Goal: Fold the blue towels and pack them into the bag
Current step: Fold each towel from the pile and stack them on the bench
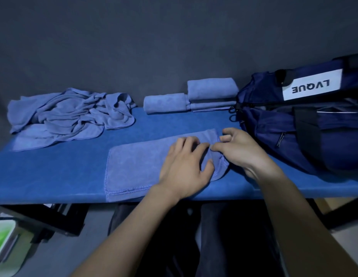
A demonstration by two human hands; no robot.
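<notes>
A blue towel [134, 164] lies folded lengthwise near the table's front edge. My left hand [184, 166] lies on its right part, thumb and fingers bunching the cloth. My right hand [240, 150] pinches the towel's right end, which is lifted and curling over. A crumpled heap of blue towels [70, 114] sits at the back left. At the back centre lie a rolled towel [166, 102] and a stack of folded towels [212, 92]. The navy bag [306, 118] with a white LVQUE label stands at the right.
The table [54, 172] is covered in blue cloth and backs onto a dark wall. Black table legs and my dark trousers show below the front edge. A white and green container [4, 242] stands on the floor at lower left.
</notes>
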